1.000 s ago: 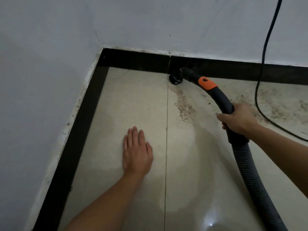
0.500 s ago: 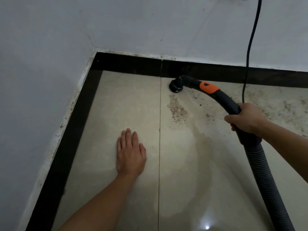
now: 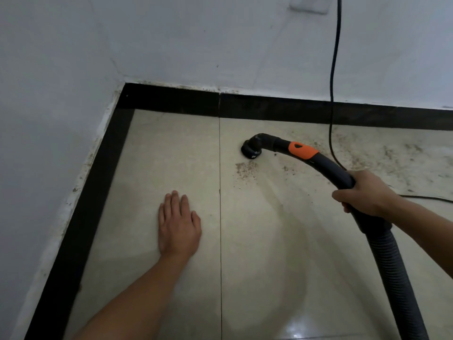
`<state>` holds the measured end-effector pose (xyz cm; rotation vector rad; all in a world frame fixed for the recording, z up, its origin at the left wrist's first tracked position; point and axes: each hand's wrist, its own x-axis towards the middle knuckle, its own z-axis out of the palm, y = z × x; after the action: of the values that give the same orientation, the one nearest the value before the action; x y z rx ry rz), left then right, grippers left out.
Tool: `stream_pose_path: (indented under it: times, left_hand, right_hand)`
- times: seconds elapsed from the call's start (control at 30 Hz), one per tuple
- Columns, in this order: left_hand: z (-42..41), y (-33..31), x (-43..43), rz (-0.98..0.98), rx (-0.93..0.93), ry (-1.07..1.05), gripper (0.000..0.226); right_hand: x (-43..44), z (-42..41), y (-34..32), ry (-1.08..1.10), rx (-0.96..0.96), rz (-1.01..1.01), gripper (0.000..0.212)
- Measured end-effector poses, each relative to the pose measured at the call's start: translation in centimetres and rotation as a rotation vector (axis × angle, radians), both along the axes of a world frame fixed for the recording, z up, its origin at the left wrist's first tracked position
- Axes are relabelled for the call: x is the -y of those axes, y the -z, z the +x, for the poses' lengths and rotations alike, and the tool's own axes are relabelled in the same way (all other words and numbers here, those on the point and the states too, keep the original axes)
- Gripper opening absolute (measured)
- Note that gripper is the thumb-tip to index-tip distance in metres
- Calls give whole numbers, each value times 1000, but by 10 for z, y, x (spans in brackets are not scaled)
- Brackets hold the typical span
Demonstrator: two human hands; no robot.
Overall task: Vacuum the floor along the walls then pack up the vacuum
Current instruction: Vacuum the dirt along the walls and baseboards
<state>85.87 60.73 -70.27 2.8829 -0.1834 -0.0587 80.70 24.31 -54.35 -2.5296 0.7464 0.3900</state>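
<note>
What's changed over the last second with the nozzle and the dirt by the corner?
The nozzle has come off the black skirting and back onto the floor, towards the person. The streak of grit near it looks shorter. The right hand still grips the curved handle; the left hand stays flat on the floor.

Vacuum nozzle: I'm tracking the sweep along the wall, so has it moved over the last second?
Yes. The nozzle has come away from the black skirting and now sits farther right of the grout line.
</note>
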Motion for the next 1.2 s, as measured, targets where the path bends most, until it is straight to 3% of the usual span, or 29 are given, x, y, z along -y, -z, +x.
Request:
stream_pose_path:
  times: [0.23, 0.57, 0.67, 0.9, 1.2]
  left_hand:
    - [-2, -2, -1, -25, 23, 7, 58]
    - [-4, -1, -1, -8, 9, 3, 60]
    - [-4, 0, -1, -20, 22, 1, 58]
    - [-4, 1, -1, -2, 15, 0, 56]
    - [0, 4, 0, 17, 10, -10, 55]
  right_hand:
    - [10, -52, 0, 56, -34, 9, 13]
    - [-15, -104, 8, -49, -102, -11, 17]
    - [-24, -92, 17, 20, -2, -104, 17]
    - [-39, -50, 30, -32, -11, -167, 19]
    - [-61, 71, 54, 21, 123, -187, 27]
